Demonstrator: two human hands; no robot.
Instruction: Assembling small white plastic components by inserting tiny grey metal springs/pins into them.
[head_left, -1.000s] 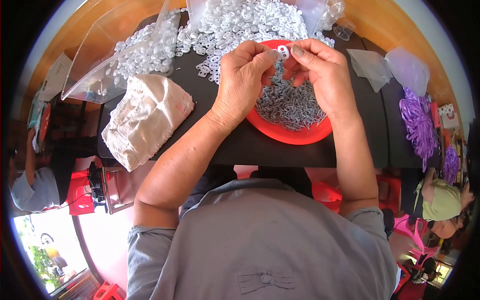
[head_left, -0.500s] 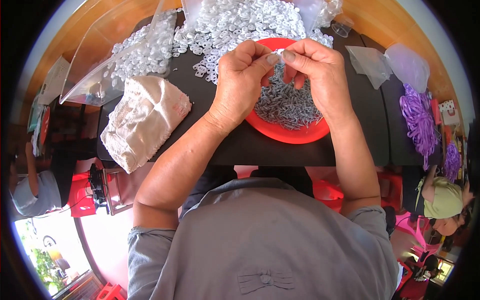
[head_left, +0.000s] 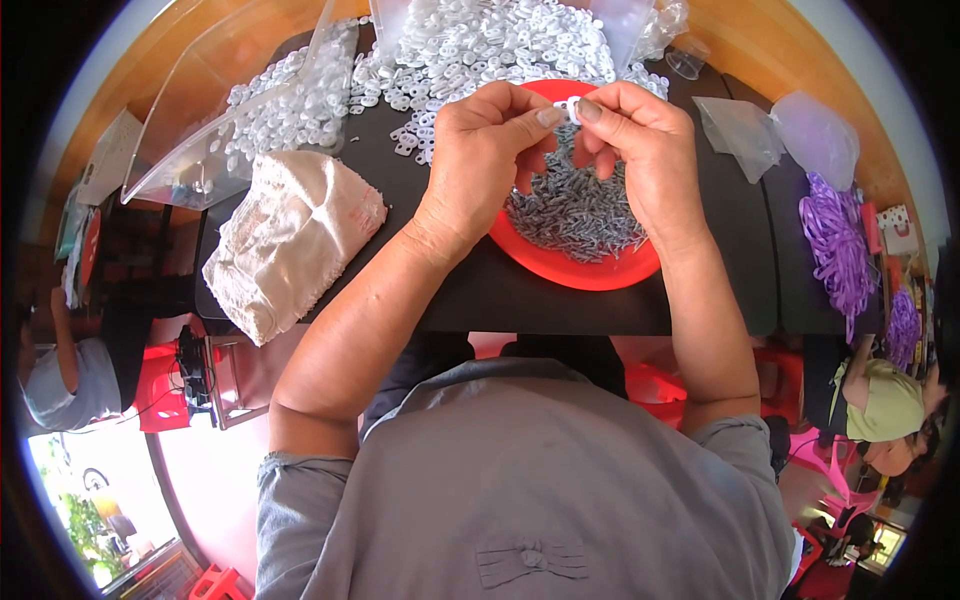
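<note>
Over the far part of a red basin (head_left: pixel 560 272), my two hands meet fingertip to fingertip. My right hand (head_left: pixel 645 150) is closed in a pinch on a small white plastic piece (head_left: pixel 570 106) with holes. Thumb against fingers, my left hand (head_left: pixel 482 150) is also closed, right beside that piece; what it pinches, if anything, is too small to make out. Below the hands, the basin holds a heap of small grey screw-like pieces (head_left: pixel 575 215). Many similar white pieces (head_left: pixel 500 45) lie piled just beyond the hands.
A clear plastic bin (head_left: pixel 165 150) with more white pieces lies tipped at the far left. A folded cream cloth (head_left: pixel 290 240) rests left of my forearm. To the right are clear plastic bags (head_left: pixel 815 135) and purple ribbon (head_left: pixel 835 240). Other people sit at both sides.
The fingertips have drawn slightly apart, and more of the white piece shows between them. My right hand has shifted a little to the right.
</note>
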